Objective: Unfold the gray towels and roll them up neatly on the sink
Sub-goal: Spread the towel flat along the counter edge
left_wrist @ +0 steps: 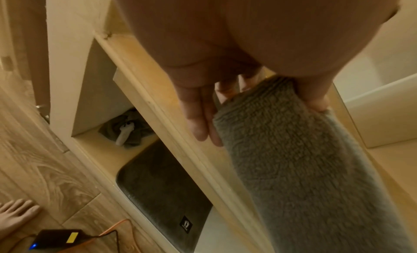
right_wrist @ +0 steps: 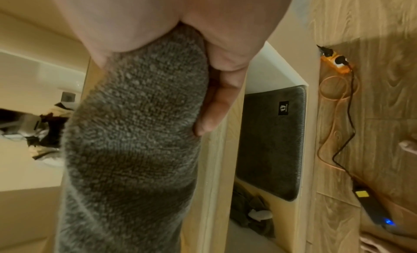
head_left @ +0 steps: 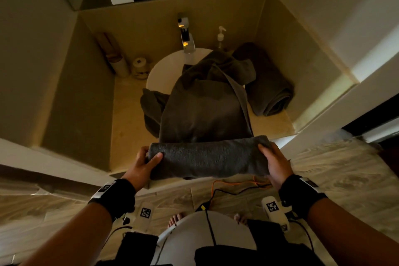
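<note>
At the counter's front edge (head_left: 269,134), both hands clamp a half-rolled gray towel (head_left: 207,157).
Left hand (head_left: 140,166) and right hand (head_left: 276,164) grip its ends; the roll's long axis runs left-right along that edge.

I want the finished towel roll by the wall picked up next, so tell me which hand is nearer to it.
Right. The right hand grips the near roll's right end, on the same side as the finished towel roll beyond it. The left hand grips the opposite end, farther away.
</note>
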{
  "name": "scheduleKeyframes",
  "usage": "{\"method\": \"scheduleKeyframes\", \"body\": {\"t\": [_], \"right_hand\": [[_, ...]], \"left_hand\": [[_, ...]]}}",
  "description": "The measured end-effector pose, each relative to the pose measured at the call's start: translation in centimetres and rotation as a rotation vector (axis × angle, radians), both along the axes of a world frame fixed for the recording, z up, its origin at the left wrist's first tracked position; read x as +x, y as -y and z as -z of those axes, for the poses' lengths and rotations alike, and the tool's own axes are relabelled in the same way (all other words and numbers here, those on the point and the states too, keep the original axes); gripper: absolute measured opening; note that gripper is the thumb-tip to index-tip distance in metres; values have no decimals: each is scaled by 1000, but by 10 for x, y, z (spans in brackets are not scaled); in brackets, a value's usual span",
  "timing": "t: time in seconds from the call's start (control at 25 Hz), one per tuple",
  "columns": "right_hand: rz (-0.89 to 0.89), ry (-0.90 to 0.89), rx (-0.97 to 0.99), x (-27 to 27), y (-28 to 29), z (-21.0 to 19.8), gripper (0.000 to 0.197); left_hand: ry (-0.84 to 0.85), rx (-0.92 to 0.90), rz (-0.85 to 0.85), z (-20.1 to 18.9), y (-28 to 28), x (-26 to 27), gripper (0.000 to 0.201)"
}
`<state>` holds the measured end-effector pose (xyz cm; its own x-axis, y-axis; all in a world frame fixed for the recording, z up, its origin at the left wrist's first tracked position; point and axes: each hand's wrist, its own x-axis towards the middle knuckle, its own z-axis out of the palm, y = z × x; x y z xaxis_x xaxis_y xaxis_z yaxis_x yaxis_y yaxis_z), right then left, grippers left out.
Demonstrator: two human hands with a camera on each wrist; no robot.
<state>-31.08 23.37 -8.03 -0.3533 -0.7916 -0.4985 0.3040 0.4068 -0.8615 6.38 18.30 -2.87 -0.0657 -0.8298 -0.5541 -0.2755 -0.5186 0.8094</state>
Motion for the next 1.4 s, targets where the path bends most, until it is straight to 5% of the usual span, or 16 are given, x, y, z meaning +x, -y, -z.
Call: {"method": "scheduleKeyframes", "body": {"t": [0.24, 0.36, 0.56, 0.72, 0.88, 1.0, 1.08, 1.24, 1.4], "right_hand": [[-136, 9, -108, 0, -2, -15, 41], [-341, -87, -170, -15, -7, -18, 101], [-606, -421, -173, -21, -9, -22, 128], [-403, -273, -166, -13, -11, -28, 88], [-405, -281, -121, -14, -9, -22, 54], [-397, -255, -104, -14, -5, -21, 65], [-370, -244, -104, -14, -3, -22, 80], [-325, -310, -94, -14, -4, -11, 70], [-174, -119, 4, -1, -1, -12, 66]], "left_hand": [[-97, -1, -84, 2, 7, -8, 32], [-87, -28, -123, 0, 11, -8, 28], [-101, 56, -217, 0, 16, -8, 28], [-54, 73, -139, -6, 16, -8, 31], [31, -20, 74, -4, 11, 8, 100], [125, -140, 276, -6, 8, 13, 126], [168, -174, 334, -11, 8, 11, 124], [153, -181, 266, -11, 11, 15, 91], [263, -140, 232, -11, 13, 4, 69]]}}
